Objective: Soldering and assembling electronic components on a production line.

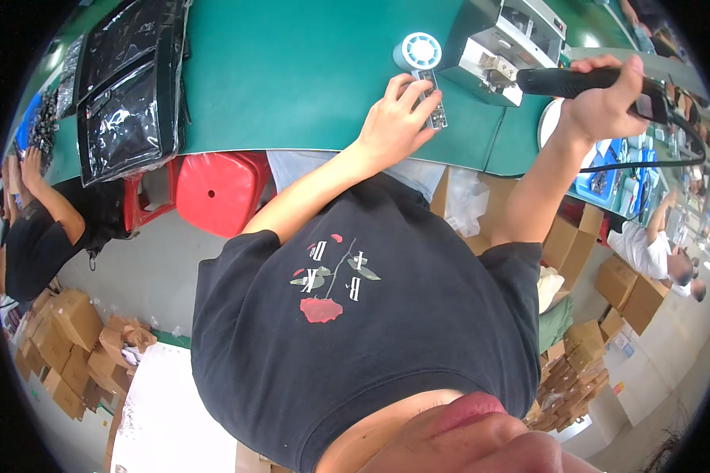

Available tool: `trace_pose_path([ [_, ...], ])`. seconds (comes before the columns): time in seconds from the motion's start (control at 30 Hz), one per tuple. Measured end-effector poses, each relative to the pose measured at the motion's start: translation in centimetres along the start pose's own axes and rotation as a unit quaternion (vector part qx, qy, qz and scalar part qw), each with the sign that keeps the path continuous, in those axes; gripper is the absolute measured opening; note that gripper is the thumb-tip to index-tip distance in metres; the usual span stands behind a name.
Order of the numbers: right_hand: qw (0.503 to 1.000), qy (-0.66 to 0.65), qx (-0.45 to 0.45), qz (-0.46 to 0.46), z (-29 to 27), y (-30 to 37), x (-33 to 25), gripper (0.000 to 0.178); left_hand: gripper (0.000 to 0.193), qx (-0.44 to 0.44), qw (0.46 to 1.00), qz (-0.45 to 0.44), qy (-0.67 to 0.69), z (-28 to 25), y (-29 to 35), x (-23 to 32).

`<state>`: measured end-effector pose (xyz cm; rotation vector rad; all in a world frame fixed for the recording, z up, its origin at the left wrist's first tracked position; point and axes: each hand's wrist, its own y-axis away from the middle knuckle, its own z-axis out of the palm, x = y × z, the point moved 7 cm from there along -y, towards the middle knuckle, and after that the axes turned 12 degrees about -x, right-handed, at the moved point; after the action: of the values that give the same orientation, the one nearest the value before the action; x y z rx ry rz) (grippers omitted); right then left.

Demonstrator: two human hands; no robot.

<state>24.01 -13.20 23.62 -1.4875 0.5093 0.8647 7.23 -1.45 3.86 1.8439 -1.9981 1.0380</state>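
My right hand is wrapped around a black corded electric screwdriver. Its front end points left, at the small metal outlet of a box-shaped machine that looks like a screw feeder. The fingers of my left hand rest over a narrow, silvery rectangular part lying on the green table, and partly cover it. Touching or very near the far end of that part is a round white piece with light-blue segments. Whether the two are joined, I cannot tell.
Black plastic-wrapped packages lie on the green table at the left. A red stool stands below its front edge. The screwdriver's cable loops at the right, by blue trays. Other people work on both sides.
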Motion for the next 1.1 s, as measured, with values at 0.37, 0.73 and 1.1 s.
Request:
trace_pose_path([
  [0.37,0.995,-0.075,-0.047,0.037,0.0,7.3,-2.4,0.019,0.057,-0.008,1.0,0.0,0.009,0.0,-0.4,0.1],
  [0.73,0.997,0.006,-0.056,0.05,0.8,8.7,-1.9,0.019,0.056,0.001,1.0,-0.006,-0.002,0.0,-0.1,0.0],
  [1.1,0.987,-0.142,-0.073,0.019,1.2,10.8,-0.7,0.025,0.058,0.002,1.0,-0.001,-0.004,0.0,0.1,0.0],
])
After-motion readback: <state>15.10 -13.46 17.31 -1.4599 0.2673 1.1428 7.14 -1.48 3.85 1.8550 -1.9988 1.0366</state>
